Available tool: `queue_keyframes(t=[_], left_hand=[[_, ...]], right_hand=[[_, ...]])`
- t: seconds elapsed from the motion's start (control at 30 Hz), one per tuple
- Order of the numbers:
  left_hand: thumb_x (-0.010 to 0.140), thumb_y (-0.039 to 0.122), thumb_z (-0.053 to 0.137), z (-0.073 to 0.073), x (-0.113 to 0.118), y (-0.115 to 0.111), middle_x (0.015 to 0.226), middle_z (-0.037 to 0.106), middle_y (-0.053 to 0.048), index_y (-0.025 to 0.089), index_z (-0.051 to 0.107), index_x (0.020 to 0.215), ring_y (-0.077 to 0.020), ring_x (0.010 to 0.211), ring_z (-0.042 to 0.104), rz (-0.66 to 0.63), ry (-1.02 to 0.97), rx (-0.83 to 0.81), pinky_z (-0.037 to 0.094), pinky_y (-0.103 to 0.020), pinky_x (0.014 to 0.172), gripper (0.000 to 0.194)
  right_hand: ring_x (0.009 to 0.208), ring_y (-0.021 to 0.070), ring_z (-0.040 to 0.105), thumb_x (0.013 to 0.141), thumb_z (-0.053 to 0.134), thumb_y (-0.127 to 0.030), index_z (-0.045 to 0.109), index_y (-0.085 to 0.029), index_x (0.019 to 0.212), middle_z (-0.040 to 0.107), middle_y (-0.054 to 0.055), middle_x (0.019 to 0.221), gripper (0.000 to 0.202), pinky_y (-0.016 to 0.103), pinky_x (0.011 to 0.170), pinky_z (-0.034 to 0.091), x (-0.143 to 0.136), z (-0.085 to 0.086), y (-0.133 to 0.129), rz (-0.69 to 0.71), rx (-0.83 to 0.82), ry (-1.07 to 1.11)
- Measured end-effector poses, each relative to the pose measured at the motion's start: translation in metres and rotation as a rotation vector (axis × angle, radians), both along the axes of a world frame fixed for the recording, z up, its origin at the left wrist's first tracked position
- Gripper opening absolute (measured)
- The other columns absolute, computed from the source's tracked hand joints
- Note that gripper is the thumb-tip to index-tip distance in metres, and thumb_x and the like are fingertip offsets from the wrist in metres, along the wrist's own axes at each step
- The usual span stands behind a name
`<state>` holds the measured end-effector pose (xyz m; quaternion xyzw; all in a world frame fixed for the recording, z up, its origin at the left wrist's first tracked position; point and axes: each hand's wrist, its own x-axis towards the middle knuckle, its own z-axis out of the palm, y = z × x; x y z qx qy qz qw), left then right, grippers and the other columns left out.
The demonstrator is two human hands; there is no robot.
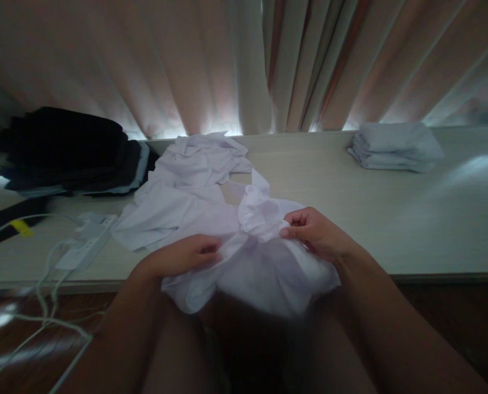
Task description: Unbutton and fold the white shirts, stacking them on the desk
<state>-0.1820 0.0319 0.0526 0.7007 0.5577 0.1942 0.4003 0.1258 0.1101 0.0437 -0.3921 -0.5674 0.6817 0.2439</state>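
Observation:
A crumpled white shirt (264,268) hangs over the near edge of the pale bench, its collar bunched up in the middle. My right hand (312,232) pinches the cloth beside the collar between thumb and fingers. On the other side, my left hand (190,254) is closed on the fabric, with its fingertips partly hidden in the folds. Behind the left hand, more loose white cloth (198,164) spreads across the bench; whether it is a separate garment I cannot tell.
A folded white stack (394,145) lies at the back right of the bench (433,219). At the left stands a pile of dark clothes (67,150). Nearer is a white power strip (88,243) with trailing cables (45,306). Curtains (211,65) hang behind.

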Motion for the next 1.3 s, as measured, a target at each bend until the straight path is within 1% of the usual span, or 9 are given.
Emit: queue_keyframes(t=[0.07, 0.2, 0.3, 0.43, 0.57, 0.73, 0.8, 0.97, 1.3], left_hand=[[0.086, 0.045, 0.062, 0.000, 0.008, 0.002, 0.078, 0.069, -0.001, 0.022, 0.068, 0.079, -0.0193, 0.072, 0.061, 0.088, -0.020, 0.063, 0.045, -0.027, 0.064, 0.024], [0.093, 0.045, 0.052, 0.004, 0.045, 0.006, 0.070, 0.064, 0.002, 0.022, 0.059, 0.087, -0.0152, 0.061, 0.056, 0.526, -0.253, 0.224, 0.040, -0.024, 0.053, 0.024], [0.091, 0.037, 0.058, 0.010, 0.075, 0.001, 0.076, 0.071, -0.001, 0.021, 0.060, 0.098, -0.0159, 0.062, 0.061, 0.666, -0.518, 0.110, 0.043, -0.023, 0.052, 0.018], [0.081, 0.033, 0.073, 0.015, 0.087, -0.010, 0.096, 0.077, -0.010, 0.016, 0.065, 0.111, -0.0234, 0.081, 0.071, 0.544, -0.860, -0.083, 0.054, -0.030, 0.068, 0.036], [0.069, 0.025, 0.083, 0.016, 0.076, -0.012, 0.110, 0.076, -0.013, 0.016, 0.064, 0.126, -0.0273, 0.091, 0.073, 0.367, -1.000, -0.175, 0.056, -0.034, 0.076, 0.061], [0.068, 0.023, 0.080, 0.014, 0.070, -0.007, 0.079, 0.077, -0.006, 0.015, 0.074, 0.086, -0.0209, 0.070, 0.069, 0.541, -0.725, -0.096, 0.054, -0.030, 0.064, 0.020], [0.071, 0.030, 0.080, 0.012, 0.071, -0.006, 0.069, 0.073, -0.004, 0.016, 0.072, 0.072, -0.0186, 0.063, 0.065, 0.534, -0.591, -0.064, 0.051, -0.028, 0.059, 0.017], [0.074, 0.042, 0.080, 0.007, 0.076, -0.011, 0.072, 0.072, -0.004, 0.016, 0.073, 0.078, -0.0174, 0.064, 0.063, 0.521, -0.468, 0.042, 0.047, -0.025, 0.055, 0.027], [0.078, 0.043, 0.077, 0.004, 0.084, -0.011, 0.075, 0.072, -0.005, 0.015, 0.074, 0.082, -0.0167, 0.065, 0.062, 0.483, -0.526, -0.045, 0.047, -0.026, 0.057, 0.029]], right_hand=[[0.040, 0.0052, 0.035, 0.063, 0.090, -0.042, 0.062, -0.017, 0.062, 0.049, -0.007, 0.049, 0.037, 0.021, 0.040, 0.021, -0.003, 0.000, -0.002, -0.057, -0.055, 0.052], [0.050, 0.0095, 0.054, 0.062, 0.091, -0.035, 0.069, -0.016, 0.070, 0.063, -0.002, 0.061, 0.030, 0.022, 0.049, 0.039, -0.014, 0.004, -0.007, -0.072, -0.186, 0.247], [0.061, 0.0108, 0.061, 0.062, 0.091, -0.027, 0.075, -0.016, 0.083, 0.070, 0.000, 0.074, 0.028, 0.023, 0.059, 0.047, -0.023, 0.008, -0.011, -0.031, -0.211, 0.351], [0.072, 0.0150, 0.067, 0.062, 0.090, -0.022, 0.078, -0.017, 0.098, 0.076, 0.005, 0.091, 0.038, 0.028, 0.068, 0.052, -0.027, 0.009, -0.016, -0.017, -0.192, 0.335], [0.065, 0.0134, 0.065, 0.060, 0.092, -0.024, 0.078, -0.017, 0.088, 0.075, 0.004, 0.084, 0.032, 0.026, 0.062, 0.049, -0.029, 0.007, -0.022, -0.077, -0.161, 0.274], [0.062, 0.0112, 0.061, 0.057, 0.093, -0.028, 0.073, -0.018, 0.079, 0.070, -0.001, 0.073, 0.032, 0.024, 0.059, 0.046, -0.038, 0.000, -0.025, -0.211, -0.081, 0.255], [0.064, 0.0110, 0.060, 0.061, 0.091, -0.032, 0.072, -0.018, 0.081, 0.070, -0.001, 0.076, 0.030, 0.023, 0.060, 0.045, -0.042, -0.003, -0.027, -0.231, 0.022, 0.232], [0.071, 0.0144, 0.063, 0.071, 0.085, -0.038, 0.073, -0.018, 0.082, 0.072, 0.003, 0.082, 0.026, 0.026, 0.064, 0.048, -0.048, 0.001, -0.036, -0.242, 0.219, 0.110], [0.086, 0.0209, 0.071, 0.075, 0.082, -0.037, 0.077, -0.019, 0.090, 0.078, 0.006, 0.094, 0.024, 0.035, 0.084, 0.055, -0.052, 0.003, -0.051, -0.341, 0.272, 0.111]])
